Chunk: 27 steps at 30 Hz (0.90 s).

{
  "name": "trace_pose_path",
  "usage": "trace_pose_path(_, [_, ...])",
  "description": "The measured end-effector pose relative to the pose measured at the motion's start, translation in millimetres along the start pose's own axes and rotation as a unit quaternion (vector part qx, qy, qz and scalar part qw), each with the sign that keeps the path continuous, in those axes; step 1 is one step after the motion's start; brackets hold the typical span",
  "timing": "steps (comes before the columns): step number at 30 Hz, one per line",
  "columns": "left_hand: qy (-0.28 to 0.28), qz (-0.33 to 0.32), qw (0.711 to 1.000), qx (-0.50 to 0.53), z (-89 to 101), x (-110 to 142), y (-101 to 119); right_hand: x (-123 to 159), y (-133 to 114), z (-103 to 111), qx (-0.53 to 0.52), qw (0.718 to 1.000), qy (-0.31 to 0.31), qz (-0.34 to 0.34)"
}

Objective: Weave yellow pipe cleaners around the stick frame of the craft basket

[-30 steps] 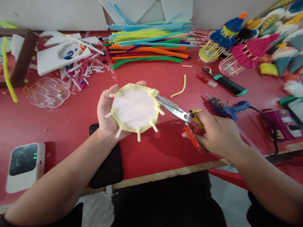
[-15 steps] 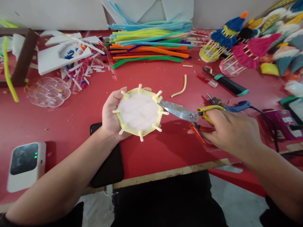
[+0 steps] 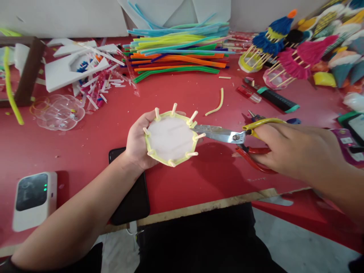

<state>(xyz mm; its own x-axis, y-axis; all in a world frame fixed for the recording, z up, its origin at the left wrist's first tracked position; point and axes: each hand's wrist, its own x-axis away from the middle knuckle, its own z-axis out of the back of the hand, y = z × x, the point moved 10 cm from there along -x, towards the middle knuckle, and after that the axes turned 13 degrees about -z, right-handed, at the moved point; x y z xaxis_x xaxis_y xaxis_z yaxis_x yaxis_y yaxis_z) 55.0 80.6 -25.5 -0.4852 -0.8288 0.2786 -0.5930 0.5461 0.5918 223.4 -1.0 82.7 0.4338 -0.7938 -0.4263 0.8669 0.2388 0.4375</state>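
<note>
In my left hand [image 3: 138, 140] rests a white many-sided disc [image 3: 170, 137], held from its left side and from beneath. Several short pale sticks stand around its rim, with a yellow cord [image 3: 159, 160] wound along them. My right hand [image 3: 287, 151] grips scissors [image 3: 217, 134] with one yellow and one red handle. Their blades look closed or nearly so, and the tips meet the disc's right edge, by the cord near an upper-right stick. A loose curved piece of yellow cord [image 3: 218, 104] lies on the table behind the scissors.
Coloured foam-like strips [image 3: 179, 53] are piled at the back. Pink and blue stick models [image 3: 301, 60] stand back right, near a cutter knife [image 3: 277, 99]. A clear round tray [image 3: 58, 112] and white scraps lie left. A phone [image 3: 130, 197] and a white device [image 3: 35, 201] lie in front.
The disc has tilted and shifted slightly right in my left hand. My right hand has moved right with the scissors, whose tips stay near the disc's edge.
</note>
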Motion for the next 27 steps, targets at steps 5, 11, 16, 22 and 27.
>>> trace_pose_path(5, [0.022,0.015,1.000,0.009,2.0,-1.0,-3.8,0.8,0.9,-0.8,0.011,1.000,-0.008,0.011])
trace_pose_path(11, [0.004,0.035,0.999,0.002,-1.6,3.4,-6.0,-2.4,0.9,4.7,-0.033,0.999,0.015,0.007])
trace_pose_path(16, [-0.017,0.079,0.996,0.031,-0.3,5.7,-13.7,-1.4,-3.3,-4.2,-0.070,0.997,0.007,0.038])
trace_pose_path(22, [-0.028,0.085,0.995,0.043,0.8,6.3,-13.3,1.8,1.0,-25.9,-0.089,0.994,-0.038,0.051])
trace_pose_path(27, [-0.038,0.088,0.994,0.050,-1.7,7.2,-13.2,0.1,3.0,-32.9,-0.077,0.995,-0.042,0.054])
